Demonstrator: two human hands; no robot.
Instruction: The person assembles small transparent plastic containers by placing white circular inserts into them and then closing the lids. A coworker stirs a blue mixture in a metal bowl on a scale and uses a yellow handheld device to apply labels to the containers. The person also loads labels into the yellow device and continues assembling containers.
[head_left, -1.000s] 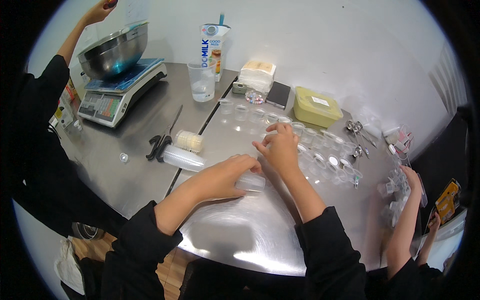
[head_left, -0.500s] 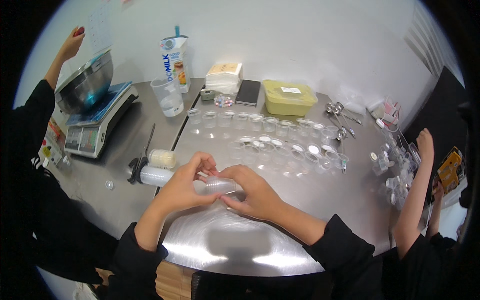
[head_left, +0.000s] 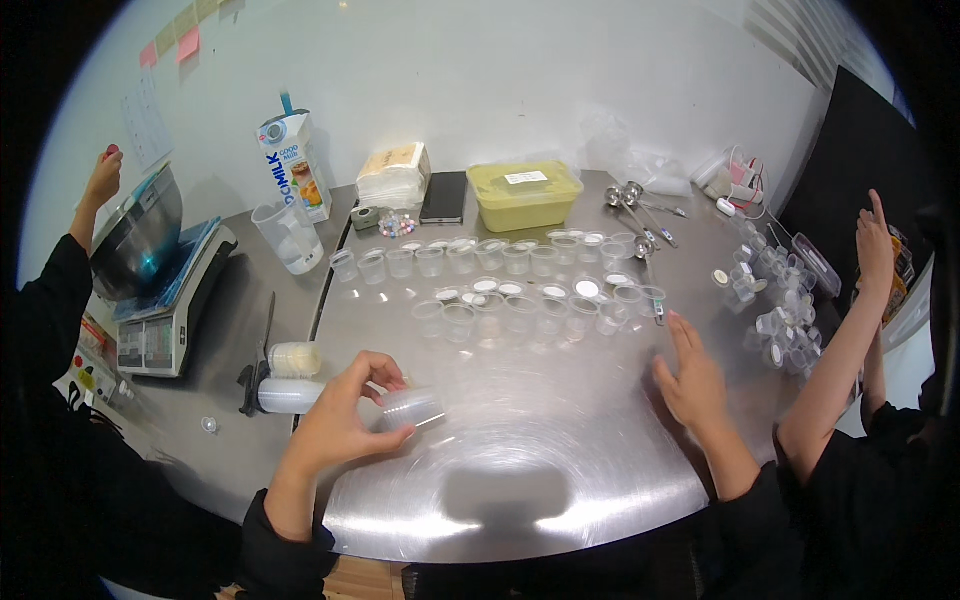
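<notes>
Fingers (head_left: 385,366) of the left hand (head_left: 332,428), head view: curved round one nested stack of clear plastic cups (head_left: 414,408), thumb on the near side, the other fingers on the far side. Whether the stack touches the bench (head_left: 560,430) beneath: cannot tell.

Stack, position: near left part of the bench, to the right of the left palm. Long axis: roughly left to right, one end toward the palm, the other projecting rightward past the fingertips.

Right hand (head_left: 692,388): holding nothing, fingers extended and loosely spread; well apart from the stack, to its right. Left hand therefore the nearer one. Nearest items to the right hand: the right end of the near row of cups (head_left: 520,317) and a spoon handle (head_left: 659,308).

Near row: upright, lying far and right of the stack; its left end closest to the stack. Far row of cups (head_left: 430,262): upright, beyond it. White discs visible among both.

Left of the left hand: second nested stack (head_left: 290,397), on its side; cream-coloured stack (head_left: 296,359) beside it; black-handled scissors (head_left: 249,390) adjoining.

Far side: pale green lidded tub (head_left: 525,208); black phone (head_left: 443,200); bead bracelet (head_left: 397,225); metal measuring spoons (head_left: 630,198).

Right: heap of small clear cups (head_left: 775,300), near a co-worker's hand (head_left: 875,250).
</notes>
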